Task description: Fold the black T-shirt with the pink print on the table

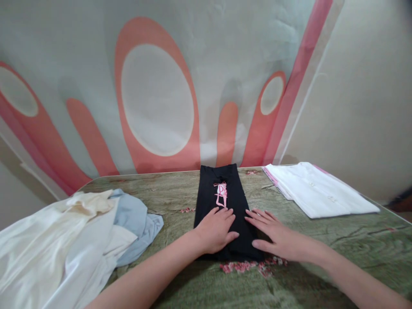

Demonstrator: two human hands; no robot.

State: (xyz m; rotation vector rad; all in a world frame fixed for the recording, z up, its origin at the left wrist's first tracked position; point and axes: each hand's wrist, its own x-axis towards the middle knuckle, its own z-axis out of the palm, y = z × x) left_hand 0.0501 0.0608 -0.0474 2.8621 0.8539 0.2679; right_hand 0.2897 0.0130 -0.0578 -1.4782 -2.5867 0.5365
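A black garment with a pink printed figure lies folded into a long narrow strip on the table, running away from me. It looks like a shirt, but its exact kind is hidden by the folds. My left hand rests flat on its near half, fingers stretched out just below the print. At the garment's right edge, my right hand lies with fingers spread, the fingertips touching the black cloth and the palm over the table. Neither hand grips anything.
A loose heap of cream, white and light blue clothes covers the table's left side. Folded garments are stacked at the right, a white one on top. The wood-patterned table meets a printed backdrop at its far edge.
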